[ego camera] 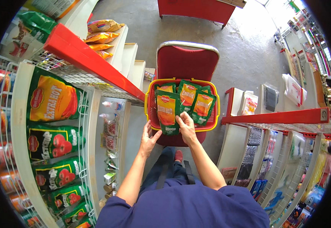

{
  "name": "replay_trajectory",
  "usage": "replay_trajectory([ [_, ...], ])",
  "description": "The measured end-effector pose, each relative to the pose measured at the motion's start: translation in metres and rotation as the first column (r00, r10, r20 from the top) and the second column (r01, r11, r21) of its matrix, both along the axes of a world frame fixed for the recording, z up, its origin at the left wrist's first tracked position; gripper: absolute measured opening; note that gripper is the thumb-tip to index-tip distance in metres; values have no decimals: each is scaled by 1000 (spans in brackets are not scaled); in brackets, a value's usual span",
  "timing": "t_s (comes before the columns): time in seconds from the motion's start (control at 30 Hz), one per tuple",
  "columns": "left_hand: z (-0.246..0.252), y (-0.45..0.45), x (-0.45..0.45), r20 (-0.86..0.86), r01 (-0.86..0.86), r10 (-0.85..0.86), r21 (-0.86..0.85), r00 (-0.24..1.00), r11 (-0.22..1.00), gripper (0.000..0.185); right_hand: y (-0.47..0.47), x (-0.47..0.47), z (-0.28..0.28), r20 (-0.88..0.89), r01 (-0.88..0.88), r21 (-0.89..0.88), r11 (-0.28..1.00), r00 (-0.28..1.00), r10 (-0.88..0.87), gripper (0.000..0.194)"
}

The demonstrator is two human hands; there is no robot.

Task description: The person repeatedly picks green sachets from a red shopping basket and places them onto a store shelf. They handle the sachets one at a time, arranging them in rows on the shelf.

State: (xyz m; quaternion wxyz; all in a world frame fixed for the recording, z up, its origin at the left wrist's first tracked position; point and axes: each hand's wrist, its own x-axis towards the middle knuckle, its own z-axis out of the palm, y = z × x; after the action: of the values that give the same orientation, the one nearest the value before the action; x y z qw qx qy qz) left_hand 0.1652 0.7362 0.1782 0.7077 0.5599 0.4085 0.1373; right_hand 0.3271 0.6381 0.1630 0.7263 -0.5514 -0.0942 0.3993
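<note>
A red shopping basket (217, 106) with a yellow rim rests on a dark red chair (185, 62) in front of me. Several green Del Monte extra hot sauce pouches stand or lean inside it, among them one at the right (203, 107) and one at the back (187, 94). My right hand (186, 126) pinches the right edge of the nearest pouch (167, 112) between thumb and fingers. Just left of that pouch's lower end, my left hand (149, 139) has its fingers apart and holds nothing.
Shelving at the left bears a large extra hot pouch (54, 98) and several ketchup pouches (56, 142). A red shelf edge (94, 62) juts towards the basket. At the right, a red-edged shelf (276, 116) holds packaged goods. A red wheeled unit (195, 11) stands beyond the chair.
</note>
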Motion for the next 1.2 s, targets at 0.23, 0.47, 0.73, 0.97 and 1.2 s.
replay_trajectory([
  [0.23, 49, -41, -20, 400, 269, -124, -331, 908, 905, 78, -73, -22, 79, -324, -21, 213, 977, 942, 91, 9],
  [0.47, 77, -125, -70, 426, 232, 35, -559, 904, 796, 63, -133, -74, 105, -171, -226, -120, 967, 964, 204, 14],
  [0.73, 108, -161, -133, 431, 43, 111, -333, 895, 942, 68, -172, -137, 148, 48, -553, -103, 827, 828, 559, 90],
  [0.97, 130, -183, -194, 390, -58, 129, -188, 912, 980, 66, -180, -182, 156, 22, -670, -2, 742, 742, 670, 97],
  [1.2, 148, -221, -269, 438, -149, 131, 7, 889, 989, 73, -205, -242, 161, -56, -724, 48, 688, 686, 725, 77],
])
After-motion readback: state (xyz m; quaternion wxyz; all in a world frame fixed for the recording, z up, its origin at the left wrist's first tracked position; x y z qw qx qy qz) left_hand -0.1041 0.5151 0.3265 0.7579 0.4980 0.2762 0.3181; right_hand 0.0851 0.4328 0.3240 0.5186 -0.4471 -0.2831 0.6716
